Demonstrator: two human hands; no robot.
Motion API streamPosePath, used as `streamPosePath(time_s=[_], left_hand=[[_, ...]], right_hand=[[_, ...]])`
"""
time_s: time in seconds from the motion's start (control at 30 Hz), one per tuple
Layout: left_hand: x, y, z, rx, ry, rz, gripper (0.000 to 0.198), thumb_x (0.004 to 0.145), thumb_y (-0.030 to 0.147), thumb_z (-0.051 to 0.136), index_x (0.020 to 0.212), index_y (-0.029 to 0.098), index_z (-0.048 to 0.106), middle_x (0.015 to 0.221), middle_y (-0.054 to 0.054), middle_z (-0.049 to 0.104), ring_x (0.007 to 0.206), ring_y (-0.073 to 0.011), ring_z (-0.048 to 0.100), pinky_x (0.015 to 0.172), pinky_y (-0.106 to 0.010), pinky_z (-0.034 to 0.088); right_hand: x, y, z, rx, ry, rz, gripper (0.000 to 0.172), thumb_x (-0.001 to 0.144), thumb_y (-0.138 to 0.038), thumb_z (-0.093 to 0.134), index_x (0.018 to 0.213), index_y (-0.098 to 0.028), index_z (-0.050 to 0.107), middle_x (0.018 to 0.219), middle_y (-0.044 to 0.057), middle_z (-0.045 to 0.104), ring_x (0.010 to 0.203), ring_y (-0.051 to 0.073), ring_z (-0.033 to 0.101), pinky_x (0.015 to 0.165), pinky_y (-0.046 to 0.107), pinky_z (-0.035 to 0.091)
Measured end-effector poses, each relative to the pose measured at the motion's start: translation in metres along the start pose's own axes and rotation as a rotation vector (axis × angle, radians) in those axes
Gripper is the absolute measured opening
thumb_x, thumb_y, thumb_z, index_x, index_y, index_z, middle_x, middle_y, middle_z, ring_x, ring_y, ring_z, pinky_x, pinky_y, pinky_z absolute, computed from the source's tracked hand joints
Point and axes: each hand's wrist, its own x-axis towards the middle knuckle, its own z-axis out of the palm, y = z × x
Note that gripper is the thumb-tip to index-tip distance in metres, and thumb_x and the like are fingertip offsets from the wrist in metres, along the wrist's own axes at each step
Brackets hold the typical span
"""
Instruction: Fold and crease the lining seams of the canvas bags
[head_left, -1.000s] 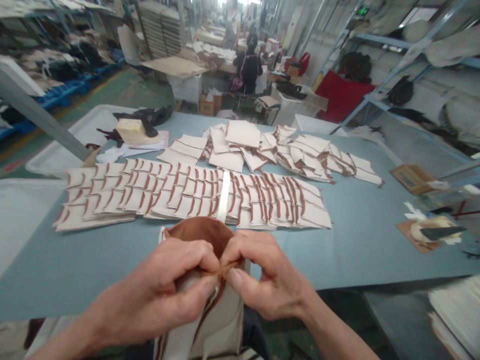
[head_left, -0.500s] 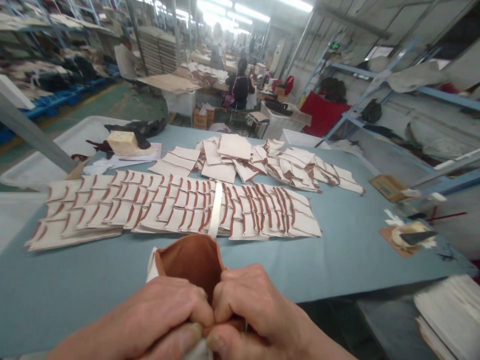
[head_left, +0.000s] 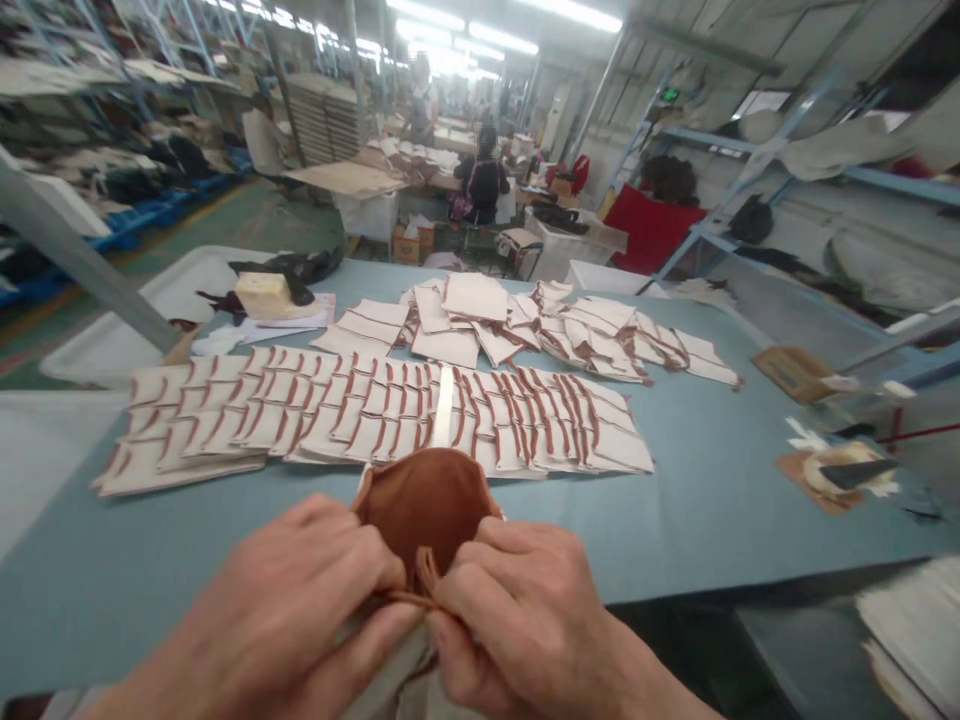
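Note:
A fabric pouch, off-white outside with a brown lining, is held with its mouth open at the near edge of the table. My left hand pinches the near rim from the left, thumb outside and fingers curled over it. Close beside it, my right hand grips the same rim from the right. A gathered fold of brown lining stands up between the two hands. The pouch's lower part is mostly hidden by my hands. Beyond it lie overlapping rows of similar off-white pieces with brown edges, crossed by a white strip.
Loose off-white pieces are heaped farther back on the blue-green table. A yellowish block sits at the left, a cardboard box and a pad with a dark tool at the right. People are in the background.
The pouch's mouth has turned to face me more and shows more brown lining. My hands have spread slightly, and the brown fold between them now shows. The view has shifted a little left.

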Motion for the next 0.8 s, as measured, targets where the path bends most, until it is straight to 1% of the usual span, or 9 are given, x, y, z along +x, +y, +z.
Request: streamPosePath(time_s=[0.07, 0.13, 0.17, 0.23, 0.33, 0.43, 0.53, 0.67, 0.8], left_hand=[[0.013, -0.003, -0.009, -0.065, -0.048, 0.031, 0.022, 0.104, 0.019, 0.061, 0.083, 0.024, 0.061, 0.072, 0.004, 0.066, 0.067, -0.0158, 0.059, 0.066, -0.027, 0.043], [0.027, -0.016, -0.019, -0.150, -0.123, 0.001, 0.023, 0.105, 0.024, 0.061, 0.082, 0.023, 0.062, 0.072, 0.005, 0.065, 0.065, -0.0141, 0.057, 0.064, -0.025, 0.042], [0.032, -0.024, -0.024, -0.203, -0.151, -0.032, 0.029, 0.107, 0.028, 0.059, 0.079, 0.022, 0.060, 0.071, 0.004, 0.064, 0.066, -0.0141, 0.057, 0.064, -0.025, 0.042], [0.038, -0.041, -0.031, -0.379, -0.224, -0.115, 0.046, 0.114, 0.037, 0.042, 0.076, 0.021, 0.061, 0.070, 0.003, 0.065, 0.065, -0.0154, 0.057, 0.064, -0.026, 0.045], [0.035, -0.054, -0.035, -0.496, -0.198, -0.220, 0.059, 0.117, 0.048, 0.031, 0.082, 0.020, 0.069, 0.076, 0.000, 0.068, 0.069, -0.0178, 0.058, 0.069, -0.028, 0.047], [0.031, -0.049, -0.033, -0.510, -0.245, -0.229, 0.055, 0.117, 0.048, 0.035, 0.088, 0.019, 0.072, 0.082, 0.000, 0.072, 0.077, -0.0185, 0.062, 0.075, -0.028, 0.048], [0.033, -0.037, -0.032, -0.512, -0.339, -0.208, 0.036, 0.108, 0.040, 0.050, 0.094, 0.020, 0.075, 0.088, 0.000, 0.074, 0.081, -0.0181, 0.065, 0.074, -0.025, 0.048], [0.036, -0.025, -0.031, -0.439, -0.347, -0.222, 0.016, 0.091, 0.030, 0.064, 0.092, 0.019, 0.076, 0.084, 0.002, 0.075, 0.080, -0.0166, 0.067, 0.072, -0.022, 0.048], [0.032, -0.023, -0.029, -0.431, -0.324, -0.250, 0.021, 0.095, 0.037, 0.071, 0.086, 0.019, 0.075, 0.078, 0.003, 0.074, 0.074, -0.0144, 0.065, 0.068, -0.020, 0.047]], right_hand=[[0.004, 0.001, -0.005, 0.079, 0.020, 0.006, 0.030, 0.096, -0.012, 0.055, 0.071, -0.026, 0.048, 0.055, -0.004, 0.057, 0.049, 0.013, 0.040, 0.051, 0.033, 0.035], [0.010, 0.007, -0.013, 0.174, 0.010, 0.019, 0.027, 0.094, -0.011, 0.056, 0.073, -0.025, 0.050, 0.057, -0.005, 0.058, 0.050, 0.013, 0.042, 0.052, 0.030, 0.035], [0.014, 0.012, -0.017, 0.219, 0.001, 0.033, 0.026, 0.095, -0.011, 0.056, 0.074, -0.025, 0.051, 0.058, -0.004, 0.060, 0.051, 0.012, 0.045, 0.052, 0.029, 0.036], [0.020, 0.024, -0.024, 0.290, -0.025, 0.076, 0.026, 0.099, -0.011, 0.056, 0.077, -0.024, 0.056, 0.063, -0.003, 0.064, 0.055, 0.012, 0.053, 0.055, 0.027, 0.039], [0.019, 0.048, -0.025, 0.328, -0.077, 0.146, 0.028, 0.108, -0.016, 0.056, 0.082, -0.022, 0.064, 0.072, 0.001, 0.072, 0.063, 0.013, 0.063, 0.061, 0.025, 0.046], [0.006, 0.068, -0.013, 0.297, -0.118, 0.229, 0.028, 0.112, -0.023, 0.055, 0.088, -0.021, 0.069, 0.079, 0.004, 0.077, 0.070, 0.016, 0.069, 0.067, 0.026, 0.051], [-0.006, 0.079, 0.004, 0.296, -0.156, 0.291, 0.026, 0.113, -0.026, 0.054, 0.096, -0.021, 0.073, 0.088, 0.006, 0.081, 0.079, 0.018, 0.075, 0.074, 0.028, 0.055], [-0.012, 0.079, 0.015, 0.340, -0.171, 0.297, 0.023, 0.114, -0.027, 0.056, 0.101, -0.022, 0.074, 0.097, 0.008, 0.083, 0.088, 0.020, 0.077, 0.081, 0.030, 0.056], [-0.013, 0.072, 0.013, 0.336, -0.133, 0.289, 0.020, 0.112, -0.025, 0.057, 0.101, -0.022, 0.073, 0.094, 0.007, 0.081, 0.087, 0.019, 0.075, 0.081, 0.030, 0.055]])
